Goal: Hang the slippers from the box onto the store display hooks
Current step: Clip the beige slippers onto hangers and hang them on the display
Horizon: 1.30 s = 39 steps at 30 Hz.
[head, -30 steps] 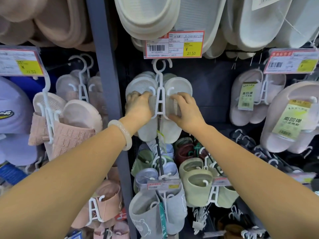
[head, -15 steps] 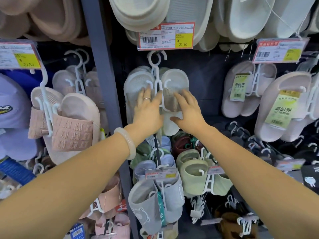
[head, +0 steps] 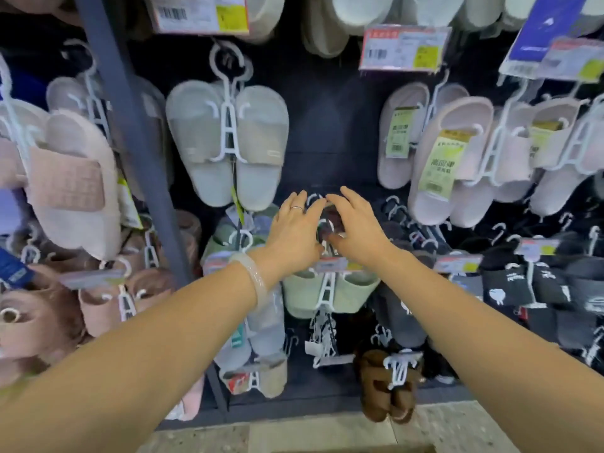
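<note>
Looks like the hanging step is basically done for one pair: the grey slippers point(head: 227, 143) sit on their white hanger point(head: 228, 125), hooked up top under the price tag point(head: 199, 13), nothing touching them atm. Both hands are lower down now, at the next row, w/ the green slippers point(head: 330, 294) just below the wrists.

Left hand point(head: 294, 230) is reaching fwd, palm facing the rack, fingers point(head: 295, 204) mostly straight and a bit spread, ring visible, bangle point(head: 253, 276) on the wrist. Right hand point(head: 356, 227) mirrors it, fingers arched over something dark and brownish point(head: 330, 223) between the two hands, prob a pair of dark slippers on a white hook. Tbh it's blurry, so can't tell if either hand actually pinches it or just touches and steadies it. Neither looks clenched, more like cupping from both sides.

Both arms are stretched out long from the bottom of the view, converging toward the middle of the rack.

Box isn't in view, so can't say how many pairs are left. My guess for the next move: either straighten that dark pair so it hangs square on its hook, or pull back and go to the box for another pair. That needs care, since the hangers around there are packed tight and easy to snag or knock off
</note>
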Motion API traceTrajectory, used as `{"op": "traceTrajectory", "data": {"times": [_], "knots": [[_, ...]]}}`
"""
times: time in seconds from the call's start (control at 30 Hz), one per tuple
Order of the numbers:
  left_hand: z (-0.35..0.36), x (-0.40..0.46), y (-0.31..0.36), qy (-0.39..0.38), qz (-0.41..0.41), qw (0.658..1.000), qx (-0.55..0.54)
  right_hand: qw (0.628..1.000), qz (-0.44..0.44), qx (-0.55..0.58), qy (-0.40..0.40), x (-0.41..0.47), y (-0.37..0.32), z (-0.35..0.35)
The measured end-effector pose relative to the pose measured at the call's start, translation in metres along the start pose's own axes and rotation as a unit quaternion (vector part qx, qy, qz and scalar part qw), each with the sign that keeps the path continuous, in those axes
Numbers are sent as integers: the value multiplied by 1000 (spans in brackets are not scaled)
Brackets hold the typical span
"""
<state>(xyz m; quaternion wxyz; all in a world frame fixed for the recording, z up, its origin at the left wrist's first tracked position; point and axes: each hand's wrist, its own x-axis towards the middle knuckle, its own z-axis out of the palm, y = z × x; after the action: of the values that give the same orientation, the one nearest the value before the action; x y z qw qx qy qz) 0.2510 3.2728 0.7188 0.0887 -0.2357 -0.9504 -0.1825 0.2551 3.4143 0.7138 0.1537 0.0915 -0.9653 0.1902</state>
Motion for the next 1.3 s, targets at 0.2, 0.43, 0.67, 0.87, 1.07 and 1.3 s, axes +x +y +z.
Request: {"op": "traceTrajectory", "data": {"times": [0.2, 0.43, 0.67, 0.87, 1.07, 1.3], "knots": [[77, -45, 54, -85, -30, 996, -6, 995, 15, 14, -102, -87, 51, 12], [150, -97, 86, -178, -45, 982, -35, 983, 59, 22, -173, -169, 105, 31], [236, -148, 80, -278, -65, 958, -38, 957, 137, 46, -252, -247, 152, 94], [331, -202, 62, -355, -158, 920, -48, 907, 251, 50, -335, -323, 212, 162], [433, -255, 55, -447, -238, 861, -56, 837, 333, 39, -433, -394, 288, 229], [568, -284, 80, -473, -328, 812, -97, 804, 354, 30, -476, -475, 374, 308]]}}
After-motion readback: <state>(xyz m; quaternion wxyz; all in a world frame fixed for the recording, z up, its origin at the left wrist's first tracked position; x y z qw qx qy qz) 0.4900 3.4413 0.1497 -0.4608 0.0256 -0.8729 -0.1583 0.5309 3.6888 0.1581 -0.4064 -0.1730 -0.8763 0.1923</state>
